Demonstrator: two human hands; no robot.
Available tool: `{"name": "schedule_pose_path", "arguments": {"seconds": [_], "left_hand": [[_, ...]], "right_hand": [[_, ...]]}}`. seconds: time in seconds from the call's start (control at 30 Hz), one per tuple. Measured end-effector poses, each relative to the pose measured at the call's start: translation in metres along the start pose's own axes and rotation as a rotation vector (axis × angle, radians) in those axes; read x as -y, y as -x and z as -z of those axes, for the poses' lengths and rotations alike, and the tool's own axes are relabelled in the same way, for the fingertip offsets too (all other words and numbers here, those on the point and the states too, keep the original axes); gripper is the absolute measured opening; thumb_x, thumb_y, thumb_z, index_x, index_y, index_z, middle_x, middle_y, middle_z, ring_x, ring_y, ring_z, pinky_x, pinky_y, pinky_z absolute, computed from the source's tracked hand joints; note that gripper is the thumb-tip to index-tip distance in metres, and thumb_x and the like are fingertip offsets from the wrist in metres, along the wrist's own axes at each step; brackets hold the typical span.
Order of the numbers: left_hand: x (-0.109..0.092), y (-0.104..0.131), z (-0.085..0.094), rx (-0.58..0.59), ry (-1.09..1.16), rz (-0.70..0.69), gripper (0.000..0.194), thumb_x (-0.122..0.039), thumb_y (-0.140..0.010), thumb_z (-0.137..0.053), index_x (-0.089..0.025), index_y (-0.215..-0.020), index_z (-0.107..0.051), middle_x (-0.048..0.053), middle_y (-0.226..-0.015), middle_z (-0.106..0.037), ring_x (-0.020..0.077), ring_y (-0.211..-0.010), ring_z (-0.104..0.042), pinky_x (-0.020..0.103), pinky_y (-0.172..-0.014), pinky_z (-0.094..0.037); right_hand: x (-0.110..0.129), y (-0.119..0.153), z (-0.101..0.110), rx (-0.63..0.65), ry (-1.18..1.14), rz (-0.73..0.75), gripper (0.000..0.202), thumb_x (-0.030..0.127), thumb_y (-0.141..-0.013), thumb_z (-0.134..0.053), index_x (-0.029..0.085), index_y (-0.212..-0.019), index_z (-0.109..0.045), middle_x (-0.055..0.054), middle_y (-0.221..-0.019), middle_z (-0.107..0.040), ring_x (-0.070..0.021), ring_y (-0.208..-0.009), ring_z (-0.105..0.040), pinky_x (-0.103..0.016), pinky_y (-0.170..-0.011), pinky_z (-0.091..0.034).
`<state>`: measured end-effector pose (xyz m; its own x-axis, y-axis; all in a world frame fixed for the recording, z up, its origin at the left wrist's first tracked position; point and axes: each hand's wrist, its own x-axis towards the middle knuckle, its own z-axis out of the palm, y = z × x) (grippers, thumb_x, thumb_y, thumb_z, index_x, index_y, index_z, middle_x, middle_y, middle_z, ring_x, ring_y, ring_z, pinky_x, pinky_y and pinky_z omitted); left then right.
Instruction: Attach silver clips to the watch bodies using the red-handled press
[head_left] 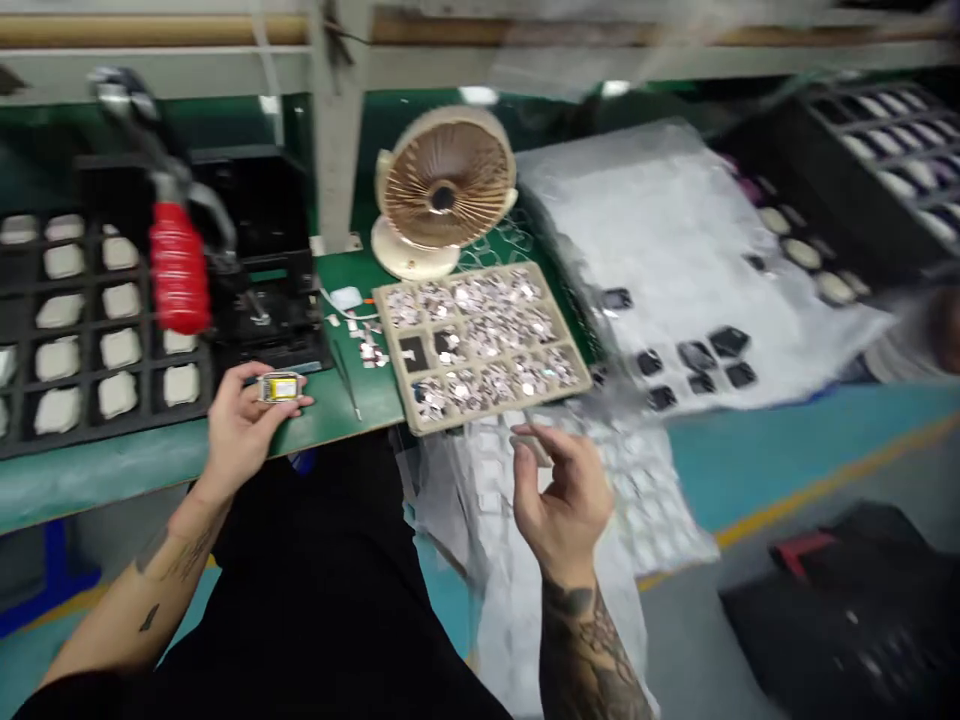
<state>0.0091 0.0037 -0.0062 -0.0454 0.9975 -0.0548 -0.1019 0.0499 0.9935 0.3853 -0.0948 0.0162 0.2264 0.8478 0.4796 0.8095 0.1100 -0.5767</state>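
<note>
Just in front of the box (501, 407), the right hand (564, 485) is held in the air, its thumb and index finger bent toward each other; whether the pale bit between them is pinched cannot be told. To the left of the box, the case (281, 388) is pinched by the left hand (244, 425), with the thumb set at its near edge and the fingers around its left end. Its yellow part is turned upward, probably so that the inside can be seen. Between case and box, the tweezers (347, 382) are laid, apart from the fingers, perhaps for easy reach. In the box, small shiny parts (487, 330) are divided by compartments, seemingly to be kept sorted. Behind the box, the fan (444, 190) is placed, faced toward the worker, perhaps for cooling.
</note>
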Motion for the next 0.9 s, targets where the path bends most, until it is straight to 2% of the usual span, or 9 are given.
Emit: {"name": "schedule_pose_path", "arguments": {"seconds": [0.13, 0.23, 0.3, 0.4, 0.53, 0.6, 0.73, 0.9], "left_hand": [[0.002, 0.0, 0.0, 0.012, 0.091, 0.052, 0.053, -0.033, -0.09, -0.092, -0.021, -0.126, -0.056, 0.014, -0.116, -0.085, 0.028, -0.095, -0.087, 0.032, -0.078, -0.069], [0.006, 0.002, 0.001, 0.016, 0.086, 0.07, 0.054, -0.034, -0.09, -0.091, -0.02, -0.134, -0.063, 0.013, -0.114, -0.086, 0.0285, -0.097, -0.087, 0.034, -0.082, -0.07], [0.009, 0.003, 0.001, 0.015, 0.061, 0.067, 0.052, -0.034, -0.09, -0.091, -0.019, -0.135, -0.068, 0.011, -0.109, -0.086, 0.0279, -0.096, -0.086, 0.035, -0.084, -0.069], [0.014, 0.005, 0.003, 0.004, 0.06, 0.04, 0.05, -0.03, -0.093, -0.087, -0.02, -0.138, -0.069, 0.01, -0.113, -0.086, 0.026, -0.1, -0.085, 0.035, -0.089, -0.068], [0.014, 0.004, 0.006, 0.021, 0.041, 0.024, 0.053, -0.025, -0.092, -0.083, -0.019, -0.142, -0.067, 0.01, -0.117, -0.086, 0.0256, -0.104, -0.084, 0.035, -0.093, -0.067], [0.01, 0.002, 0.007, 0.039, 0.03, 0.022, 0.052, -0.025, -0.093, -0.082, -0.018, -0.142, -0.067, 0.01, -0.118, -0.086, 0.0255, -0.105, -0.084, 0.034, -0.095, -0.067], [0.005, 0.001, 0.006, 0.061, 0.015, 0.047, 0.049, -0.027, -0.097, -0.08, -0.017, -0.143, -0.067, 0.012, -0.12, -0.086, 0.0253, -0.107, -0.084, 0.033, -0.096, -0.067], [0.01, 0.003, 0.008, 0.095, 0.068, 0.004, 0.053, -0.028, -0.102, -0.076, -0.017, -0.151, -0.061, 0.015, -0.132, -0.082, 0.0268, -0.114, -0.082, 0.037, -0.103, -0.066]], "right_hand": [[0.065, -0.041, -0.059, 0.137, -0.207, 0.224, 0.036, 0.015, -0.098, -0.072, 0.028, -0.131, -0.071, -0.007, -0.106, -0.078, -0.0239, -0.095, -0.075, -0.042, -0.086, -0.065], [0.108, -0.057, -0.102, 0.246, -0.35, 0.369, 0.05, 0.008, -0.101, -0.066, 0.031, -0.145, -0.067, -0.009, -0.117, -0.077, -0.0247, -0.103, -0.077, -0.042, -0.087, -0.068], [0.131, -0.061, -0.123, 0.306, -0.444, 0.399, 0.053, 0.006, -0.102, -0.063, 0.032, -0.147, -0.068, -0.011, -0.128, -0.073, -0.0241, -0.106, -0.077, -0.042, -0.087, -0.07], [0.154, -0.059, -0.142, 0.414, -0.618, 0.344, 0.049, 0.005, -0.1, -0.067, 0.032, -0.141, -0.072, -0.011, -0.132, -0.072, -0.0244, -0.113, -0.077, -0.044, -0.094, -0.07], [0.162, -0.053, -0.152, 0.627, -0.714, 0.357, 0.045, 0.004, -0.1, -0.069, 0.029, -0.137, -0.073, -0.01, -0.136, -0.074, -0.0232, -0.121, -0.077, -0.041, -0.103, -0.069], [0.16, -0.054, -0.155, 0.607, -0.685, 0.369, 0.046, 0.003, -0.1, -0.069, 0.027, -0.139, -0.073, -0.01, -0.135, -0.076, -0.0234, -0.121, -0.077, -0.042, -0.104, -0.068], [0.155, -0.065, -0.163, 0.465, -0.608, 0.287, 0.042, 0.007, -0.096, -0.076, 0.028, -0.132, -0.077, -0.009, -0.129, -0.08, -0.0268, -0.119, -0.076, -0.051, -0.106, -0.064], [0.152, -0.071, -0.184, 0.5, -0.618, 0.293, 0.039, 0.009, -0.097, -0.076, 0.03, -0.131, -0.078, -0.008, -0.131, -0.081, -0.0285, -0.126, -0.071, -0.056, -0.11, -0.061]]}}
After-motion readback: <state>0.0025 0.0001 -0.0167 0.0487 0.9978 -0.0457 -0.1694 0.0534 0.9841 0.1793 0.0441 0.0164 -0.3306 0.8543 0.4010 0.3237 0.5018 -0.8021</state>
